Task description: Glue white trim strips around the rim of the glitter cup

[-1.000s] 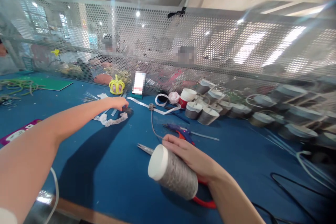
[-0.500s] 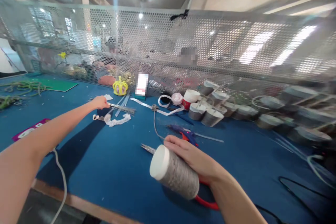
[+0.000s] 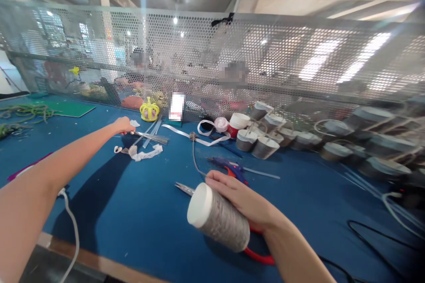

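My left hand (image 3: 123,126) reaches far out over the table, its fingers closed on one end of a bundle of thin wires (image 3: 154,138). My right hand (image 3: 230,190) is wrapped over the far side of a cylinder wound with grey cord (image 3: 224,223), which lies tilted and shows a white end to the left. From beside the right fingertips, a grey cord (image 3: 195,159) runs to a small knotted lump (image 3: 193,136). Scissors lie partly hidden under the cylinder; their blades (image 3: 184,189) and red handle (image 3: 259,256) show. The right thumb is out of sight.
A glue gun (image 3: 229,166) lies beyond my right hand. Several cord-wrapped pots (image 3: 264,147) stand at the right. White ribbon (image 3: 179,130), crumpled white strip (image 3: 146,154), a yellow crown-shaped object (image 3: 149,110) and a phone (image 3: 176,106) are farther back. Perforated mesh (image 3: 192,53) closes the rear.
The whole view has shifted slightly, so things appear a little farther left. Both hands keep nearly the same pose and hold.
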Tool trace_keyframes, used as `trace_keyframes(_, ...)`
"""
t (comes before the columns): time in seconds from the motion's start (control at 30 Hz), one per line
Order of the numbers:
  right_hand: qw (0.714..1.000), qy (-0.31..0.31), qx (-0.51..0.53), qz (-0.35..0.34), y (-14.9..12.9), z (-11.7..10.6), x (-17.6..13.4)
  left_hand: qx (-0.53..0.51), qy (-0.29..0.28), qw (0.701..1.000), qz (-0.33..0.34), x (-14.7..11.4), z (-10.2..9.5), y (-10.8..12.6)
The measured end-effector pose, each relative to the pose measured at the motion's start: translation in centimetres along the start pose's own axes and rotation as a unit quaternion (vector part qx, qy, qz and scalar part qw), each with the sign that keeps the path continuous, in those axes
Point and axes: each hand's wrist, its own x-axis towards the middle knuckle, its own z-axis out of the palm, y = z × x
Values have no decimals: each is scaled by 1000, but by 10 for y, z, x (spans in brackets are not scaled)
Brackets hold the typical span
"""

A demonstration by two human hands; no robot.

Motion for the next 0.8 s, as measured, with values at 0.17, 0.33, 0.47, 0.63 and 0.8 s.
trace_keyframes(0.17,1000,-3,-6,2,0,-1,1,16,0,1000,-2,6,-10,4)
trace_keyframes(0.33,1000,2,-26,0,-1,0,0,48,36,998,35,10,-12,9)
trace_keyframes(0.47,999,5,-39,-5,0,2,1,50,60,995,68,6,-9,8)
trace_keyframes(0.63,999,3,-43,-8,3,2,2,16,61,994,85,6,-3,3)
trace_keyframes(0.8,999,-6,-53,-5,3,2,4,-29,77,991,101,10,5,3)
